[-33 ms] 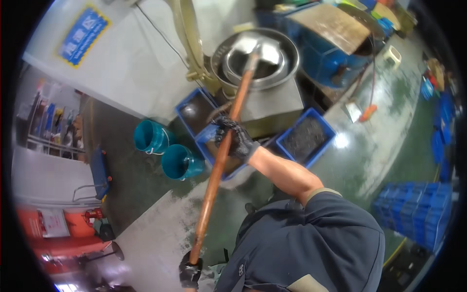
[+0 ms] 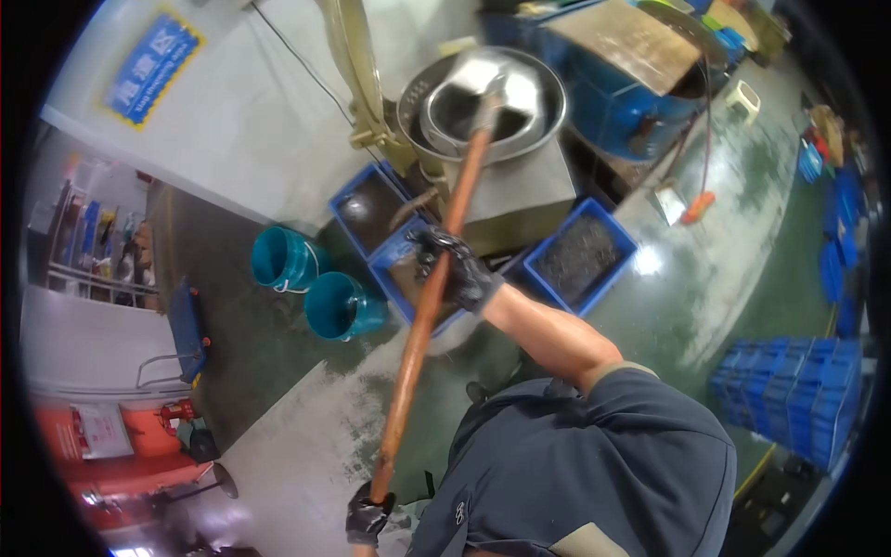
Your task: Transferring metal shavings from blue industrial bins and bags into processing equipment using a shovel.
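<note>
Both black-gloved hands grip the long wooden handle of a shovel [image 2: 408, 395]. My right hand [image 2: 458, 269] is closed around the middle of the handle. Lower down, near the handle's rear end, my left hand [image 2: 369, 516] is wrapped round it. The handle slants up and away to a shiny, motion-blurred metal head [image 2: 506, 79], which is over or inside a round steel bowl [image 2: 551, 125]. That bowl sits on a boxy metal machine [image 2: 534, 190]. How deep the head reaches, and whether it carries anything, I cannot tell.
Blue crates stand around the machine; the right-hand crate [image 2: 580, 255] holds dark pieces. Two teal buckets, one a front bucket [image 2: 340, 306], are at the left. A large blue drum [image 2: 613, 107] stands beyond the machine, and stacked blue crates [image 2: 789, 395] at the right.
The view has shifted slightly. Against the buckets, both hands and the shovel handle have moved a little to the right. My grip on the handle stays the same.
</note>
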`<state>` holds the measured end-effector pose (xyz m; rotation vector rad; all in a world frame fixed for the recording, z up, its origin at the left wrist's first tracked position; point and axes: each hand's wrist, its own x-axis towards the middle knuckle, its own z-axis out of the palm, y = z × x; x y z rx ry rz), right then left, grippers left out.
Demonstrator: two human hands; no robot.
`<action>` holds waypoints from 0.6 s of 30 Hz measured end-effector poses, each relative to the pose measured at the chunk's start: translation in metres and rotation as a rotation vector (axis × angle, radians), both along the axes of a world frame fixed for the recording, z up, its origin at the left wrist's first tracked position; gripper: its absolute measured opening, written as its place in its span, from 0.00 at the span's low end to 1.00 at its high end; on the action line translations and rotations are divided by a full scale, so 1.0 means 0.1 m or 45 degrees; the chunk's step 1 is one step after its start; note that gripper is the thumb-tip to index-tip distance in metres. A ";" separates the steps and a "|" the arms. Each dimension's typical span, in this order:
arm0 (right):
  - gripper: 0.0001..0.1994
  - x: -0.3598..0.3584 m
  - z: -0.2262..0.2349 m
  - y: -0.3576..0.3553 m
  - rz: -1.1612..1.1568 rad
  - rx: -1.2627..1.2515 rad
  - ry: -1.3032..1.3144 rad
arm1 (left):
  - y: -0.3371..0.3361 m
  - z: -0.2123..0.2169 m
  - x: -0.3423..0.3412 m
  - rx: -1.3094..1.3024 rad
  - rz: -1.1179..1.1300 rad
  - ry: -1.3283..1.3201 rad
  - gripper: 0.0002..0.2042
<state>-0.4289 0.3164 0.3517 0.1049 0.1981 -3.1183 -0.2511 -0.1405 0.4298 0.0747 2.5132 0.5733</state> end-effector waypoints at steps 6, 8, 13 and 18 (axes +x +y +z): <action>0.17 1.14 0.01 -0.50 -0.391 0.751 -0.997 | -0.84 -0.42 -0.51 -0.203 -0.389 0.021 0.09; 0.15 1.34 -0.56 -0.56 -0.477 0.841 -1.033 | -0.70 -0.30 -0.81 -0.297 -0.694 0.422 0.05; 0.11 1.50 -1.53 -0.25 -0.495 0.231 -1.009 | 0.34 0.41 -1.47 -0.607 -1.069 1.035 0.10; 0.13 1.52 -1.59 0.21 -0.570 0.332 -0.932 | 2.07 1.32 -1.82 -0.864 -1.497 1.418 0.16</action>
